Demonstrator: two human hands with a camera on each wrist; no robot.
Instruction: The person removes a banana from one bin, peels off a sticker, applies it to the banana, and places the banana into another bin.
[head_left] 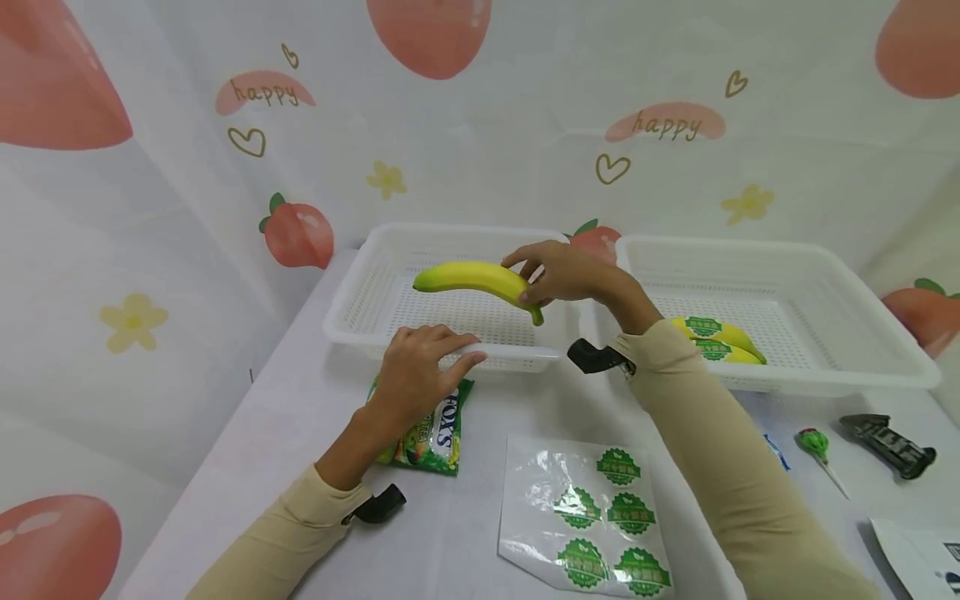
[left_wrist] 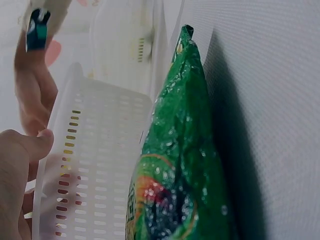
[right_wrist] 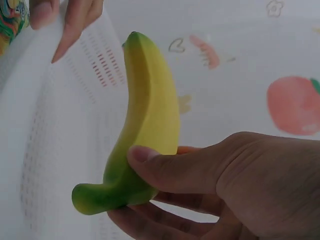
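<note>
My right hand point(head_left: 566, 271) holds a yellow banana point(head_left: 468, 275) with greenish ends above the left white plastic basket point(head_left: 517, 354). In the right wrist view, the thumb and fingers pinch the banana point(right_wrist: 150, 107) near its stem end, and no label shows on it. The left hand point(head_left: 420, 367) grips that basket's front rim, thumb outside and fingers over the inner side. Below the left forearm and hand lies a green FOX'S packet point(head_left: 446, 433), partly hidden; the left wrist view has the packet point(left_wrist: 175, 135) close up beside the basket wall point(left_wrist: 110, 125).
A second white basket point(head_left: 825, 379) on the right contains bananas point(head_left: 723, 337) bearing green stickers. In front lies a sheet of green round stickers point(head_left: 540, 492). Farther right are a lollipop point(head_left: 813, 442), a dark wrapped item point(head_left: 888, 446) and a white card point(head_left: 918, 554). A printed curtain point(head_left: 487, 150) hangs behind.
</note>
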